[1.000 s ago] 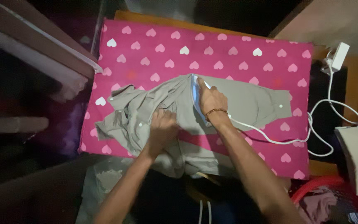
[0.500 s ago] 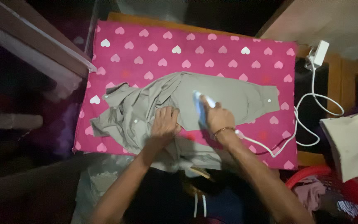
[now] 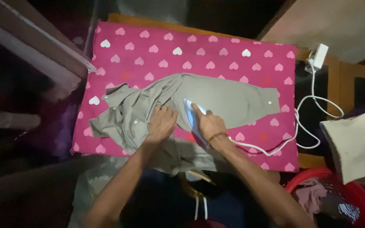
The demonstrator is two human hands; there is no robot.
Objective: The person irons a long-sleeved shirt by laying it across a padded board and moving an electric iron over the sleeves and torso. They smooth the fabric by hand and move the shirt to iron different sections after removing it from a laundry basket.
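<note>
A grey button shirt point(image 3: 229, 99) lies crumpled on a pink cloth with heart shapes point(image 3: 199, 52), one sleeve stretched out to the right. My right hand point(image 3: 208, 124) grips a light blue iron point(image 3: 190, 113) that rests on the near edge of that sleeve. My left hand point(image 3: 161, 122) presses flat on the bunched shirt body just left of the iron. A white cord point(image 3: 275, 145) runs from the iron to the right.
The cord loops to a white plug block point(image 3: 317, 57) on the wooden edge at the right. A red basket with clothes point(image 3: 339, 198) stands at the lower right, with a pale folded cloth point(image 3: 355, 143) above it. Dark shelving is on the left.
My right hand has drawn the iron from the far edge of the sleeve towards me and a little left. The left hand stayed pressed on the shirt.
</note>
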